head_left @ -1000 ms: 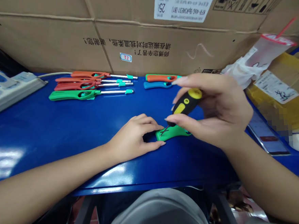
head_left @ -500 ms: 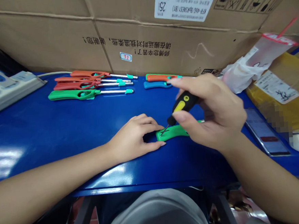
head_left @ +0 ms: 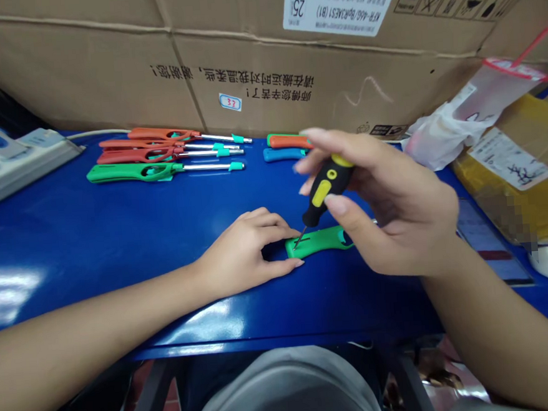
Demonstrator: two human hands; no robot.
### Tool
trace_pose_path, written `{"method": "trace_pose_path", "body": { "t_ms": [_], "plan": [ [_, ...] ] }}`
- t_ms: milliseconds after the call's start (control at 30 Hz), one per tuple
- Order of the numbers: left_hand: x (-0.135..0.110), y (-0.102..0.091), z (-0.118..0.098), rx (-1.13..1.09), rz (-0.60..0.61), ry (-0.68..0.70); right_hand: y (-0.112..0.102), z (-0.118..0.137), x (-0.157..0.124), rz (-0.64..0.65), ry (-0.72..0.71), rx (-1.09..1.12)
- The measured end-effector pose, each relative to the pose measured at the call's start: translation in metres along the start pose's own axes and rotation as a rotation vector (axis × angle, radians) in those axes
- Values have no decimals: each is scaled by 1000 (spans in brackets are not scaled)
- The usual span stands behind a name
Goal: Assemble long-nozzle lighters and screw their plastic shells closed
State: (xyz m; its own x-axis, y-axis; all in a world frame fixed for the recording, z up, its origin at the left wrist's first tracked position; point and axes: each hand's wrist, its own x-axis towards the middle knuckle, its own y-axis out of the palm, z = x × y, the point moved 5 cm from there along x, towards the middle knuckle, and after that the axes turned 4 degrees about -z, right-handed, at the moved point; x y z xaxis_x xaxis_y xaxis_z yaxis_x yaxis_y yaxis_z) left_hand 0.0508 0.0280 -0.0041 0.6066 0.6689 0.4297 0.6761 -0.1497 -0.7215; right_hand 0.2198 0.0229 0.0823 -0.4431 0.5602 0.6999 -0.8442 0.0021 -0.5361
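Observation:
A green long-nosed lighter [head_left: 321, 242] lies on the blue table, its handle end toward my left hand [head_left: 247, 254]. Thumb and fingers of that hand close around the end from both sides. My right hand [head_left: 396, 203] holds a black and yellow screwdriver [head_left: 320, 193] tilted, between the thumb and fingers. The thin shaft of the tool points down, its tip on the lighter's handle near the end. Part of the lighter's trigger and nozzle is hidden behind my right hand.
Several orange, red and green lighters [head_left: 131, 172] lie in a row at the back left. Behind my right hand are an orange-and-green handle [head_left: 288, 140] and a blue handle [head_left: 282, 154]. A cardboard box [head_left: 119, 72] walls the back. A power strip [head_left: 31, 163] sits left; a phone [head_left: 492, 240] lies right.
My right hand has shifted slightly right and opened its grip somewhat on the screwdriver, whose handle has turned. The screwdriver's tip, the lighter and my left hand have stayed in place.

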Motion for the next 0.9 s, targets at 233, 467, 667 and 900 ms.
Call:
{"method": "trace_pose_path", "body": {
  "t_ms": [233,467,667,900],
  "plan": [
    [0,0,0,3,-1,4,-1,1,0,-42,-127,-138],
    [-1,1,0,-3,-2,9,-5,3,1,-159,-203,-235],
    [0,0,0,-12,-2,12,0,-3,-1,-16,-75,-41],
    [0,1,1,-17,-9,10,-1,-3,-1,-35,-54,-70]
  ]
}}
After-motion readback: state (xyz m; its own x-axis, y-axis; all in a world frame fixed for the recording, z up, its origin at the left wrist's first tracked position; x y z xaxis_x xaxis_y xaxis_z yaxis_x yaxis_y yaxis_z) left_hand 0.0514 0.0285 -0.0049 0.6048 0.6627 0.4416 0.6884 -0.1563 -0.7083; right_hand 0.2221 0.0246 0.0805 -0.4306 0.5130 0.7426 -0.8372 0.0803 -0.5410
